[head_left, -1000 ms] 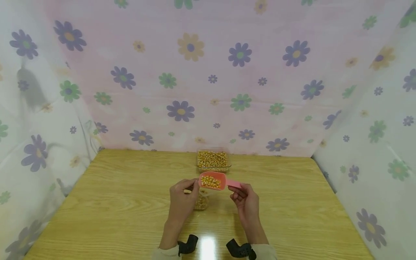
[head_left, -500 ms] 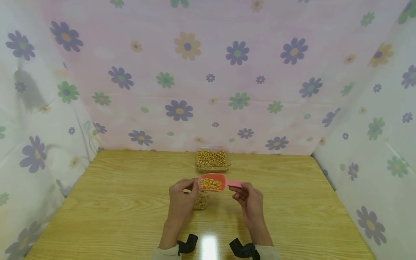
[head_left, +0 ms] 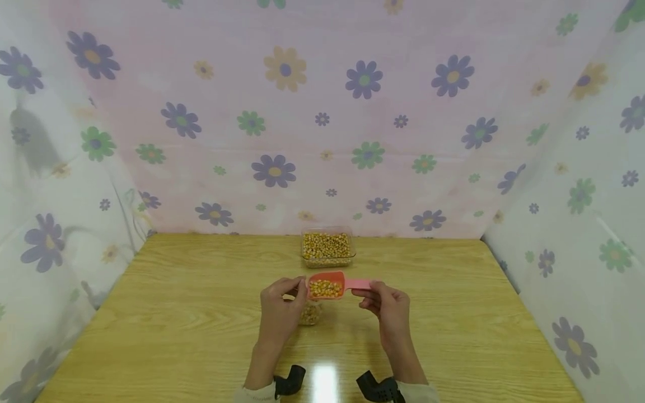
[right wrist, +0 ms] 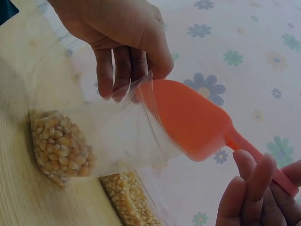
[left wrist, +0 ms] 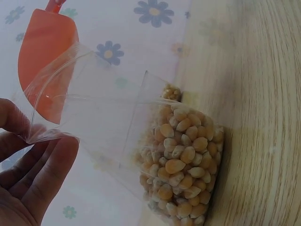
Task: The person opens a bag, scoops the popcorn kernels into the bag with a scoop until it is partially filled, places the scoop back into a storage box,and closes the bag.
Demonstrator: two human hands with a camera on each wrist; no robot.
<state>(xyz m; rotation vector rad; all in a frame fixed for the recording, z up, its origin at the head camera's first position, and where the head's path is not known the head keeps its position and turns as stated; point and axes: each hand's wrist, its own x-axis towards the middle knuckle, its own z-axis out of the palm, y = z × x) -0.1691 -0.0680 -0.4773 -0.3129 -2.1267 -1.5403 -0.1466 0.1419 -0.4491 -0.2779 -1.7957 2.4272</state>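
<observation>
A clear plastic bag [left wrist: 108, 113] stands on the table with corn kernels [left wrist: 183, 165] filling its lower part. My left hand [head_left: 283, 308] pinches the bag's top edge between thumb and fingers. In my right hand [head_left: 393, 313] is the handle of a pink-orange scoop [right wrist: 193, 120], gripped between thumb and fingers. Kernels lie in the scoop's bowl, as the head view shows. The scoop's front end sits at the bag's mouth, its tip inside the opening in the right wrist view. Behind the scoop and left hand, most of the bag is hidden in the head view.
A rectangular glass container [head_left: 328, 262] of corn kernels stands behind the scoop, near the back of the wooden table [head_left: 191, 313]. A flowered cloth [head_left: 302, 123] hangs around the back and sides. Black wrist-worn devices [head_left: 290, 382] show at the front.
The scoop has lowered slightly and tilted a little, its handle now more level. My right hand has shifted slightly right. The left hand still holds the bag's edge; the head view has shifted slightly.
</observation>
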